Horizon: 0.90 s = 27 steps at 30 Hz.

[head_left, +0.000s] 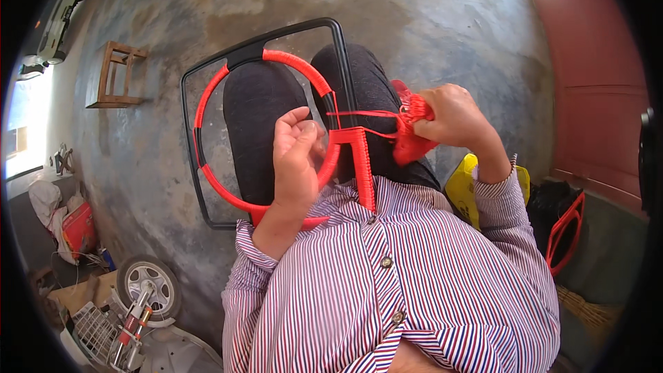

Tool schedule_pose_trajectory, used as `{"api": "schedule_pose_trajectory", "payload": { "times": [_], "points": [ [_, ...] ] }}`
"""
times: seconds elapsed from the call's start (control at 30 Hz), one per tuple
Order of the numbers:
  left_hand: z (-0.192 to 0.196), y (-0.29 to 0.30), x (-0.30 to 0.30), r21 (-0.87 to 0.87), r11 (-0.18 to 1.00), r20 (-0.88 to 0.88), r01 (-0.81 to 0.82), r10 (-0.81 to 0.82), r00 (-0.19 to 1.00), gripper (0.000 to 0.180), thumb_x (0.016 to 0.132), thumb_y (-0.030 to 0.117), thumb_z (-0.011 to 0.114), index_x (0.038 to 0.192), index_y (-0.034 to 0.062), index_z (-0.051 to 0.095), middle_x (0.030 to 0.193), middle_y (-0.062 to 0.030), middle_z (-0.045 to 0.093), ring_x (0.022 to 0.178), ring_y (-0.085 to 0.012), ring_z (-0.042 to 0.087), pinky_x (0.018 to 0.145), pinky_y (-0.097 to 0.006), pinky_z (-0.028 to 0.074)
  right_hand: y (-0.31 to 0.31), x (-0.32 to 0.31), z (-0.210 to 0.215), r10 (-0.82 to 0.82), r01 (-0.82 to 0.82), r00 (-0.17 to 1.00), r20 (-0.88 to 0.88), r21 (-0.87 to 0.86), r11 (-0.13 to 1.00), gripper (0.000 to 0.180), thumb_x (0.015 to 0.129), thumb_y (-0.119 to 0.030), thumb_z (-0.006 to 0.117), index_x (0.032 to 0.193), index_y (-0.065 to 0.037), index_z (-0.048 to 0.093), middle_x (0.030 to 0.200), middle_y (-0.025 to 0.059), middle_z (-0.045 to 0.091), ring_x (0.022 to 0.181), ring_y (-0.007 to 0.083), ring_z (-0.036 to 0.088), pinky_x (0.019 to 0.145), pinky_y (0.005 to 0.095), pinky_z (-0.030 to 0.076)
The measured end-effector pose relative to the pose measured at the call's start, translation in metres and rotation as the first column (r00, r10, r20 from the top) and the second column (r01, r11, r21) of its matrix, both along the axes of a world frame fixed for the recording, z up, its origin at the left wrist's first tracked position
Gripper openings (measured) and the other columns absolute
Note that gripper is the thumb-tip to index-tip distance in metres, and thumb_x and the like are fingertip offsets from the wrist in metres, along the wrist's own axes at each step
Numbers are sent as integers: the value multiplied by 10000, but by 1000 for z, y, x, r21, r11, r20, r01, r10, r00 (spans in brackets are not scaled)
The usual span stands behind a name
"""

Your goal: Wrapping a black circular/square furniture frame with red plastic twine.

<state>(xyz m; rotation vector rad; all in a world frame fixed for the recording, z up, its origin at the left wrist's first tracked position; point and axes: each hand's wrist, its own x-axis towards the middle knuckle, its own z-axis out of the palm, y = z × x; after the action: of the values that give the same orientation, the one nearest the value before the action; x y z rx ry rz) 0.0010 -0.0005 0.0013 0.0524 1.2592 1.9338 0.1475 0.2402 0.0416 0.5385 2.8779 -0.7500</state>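
- Frame: black, rounded-corner frame (346, 72) with a ring (300, 67) inside, lying across the person's thighs. Ring mostly wrapped in red; black gaps show. A bar (362, 173) running toward the shirt is also closely wrapped in red.
- Left hand (295, 155): raised over the ring's right side, back of wrist toward the belly, fingers curled inward. Whether it grips anything, cannot tell.
- Right hand (452, 116): out to the right, clear of the frame, fist clamped on a red cord bundle (414, 146).
- Hands well apart; ring's right side and wrapped bar lie between left wrist and right fist. Red strands (369, 113) stretch from bundle to frame.
- Right forearm comes up past a yellow bag (461, 183).
- Beneath: dark trousers (262, 114), then stained grey floor (442, 21).
- Farther out: wooden stool (114, 102) upper left, spoked wheel (148, 283) lower left, red door (594, 110) right.
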Motion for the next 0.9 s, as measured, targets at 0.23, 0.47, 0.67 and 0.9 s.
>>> {"api": "schedule_pose_trajectory", "payload": {
  "times": [0.23, 0.47, 0.67, 0.9],
  "points": [
    [25, 13, 1, 21, 994, 151, 107, -109, 983, 473, 996, 151, 430, 1438, 19, 321, 1062, -113, 627, 902, -168, 601, 768, -302, 489, 77, 56, -45, -841, 56, 522, -142, -978, 201, 164, 824, -153, 632, 879, 0, 605, 665, 44, 596, 567, 143, 554, 556, 286, 453],
    [5, 9, -9, 173, 950, 169, 261, -290, 942, 518, 892, 62, 416, 1405, 4, 371, 1187, -145, 624, 1059, -233, 631, 861, -373, 524, -3, 8, -16, -648, 150, 750, -134, -920, 363, 210, 866, -99, 618, 1031, 29, 643, 678, 30, 600, 575, 98, 560, 567, 244, 471],
    [-1, 11, -7, 127, 959, 167, 252, -271, 948, 402, 861, 46, 405, 1246, -50, 468, 1172, -195, 631, 1023, -261, 653, 856, -399, 549, -47, -28, -20, -184, 167, 979, 89, -868, 467, 213, 823, -125, 739, 736, -51, 561, 645, -1, 595, 587, 74, 576, 546, 243, 472],
    [-3, 8, -9, 84, 947, 218, 309, -320, 922, 293, 908, 80, 404, 1156, -30, 514, 999, -173, 675, 810, -258, 676, 712, -369, 563, -40, -2, -40, -449, 219, 894, 3, -875, 432, 245, 847, -189, 742, 728, -68, 564, 631, 10, 598, 559, 75, 560, 529, 244, 451]
  ]
}}
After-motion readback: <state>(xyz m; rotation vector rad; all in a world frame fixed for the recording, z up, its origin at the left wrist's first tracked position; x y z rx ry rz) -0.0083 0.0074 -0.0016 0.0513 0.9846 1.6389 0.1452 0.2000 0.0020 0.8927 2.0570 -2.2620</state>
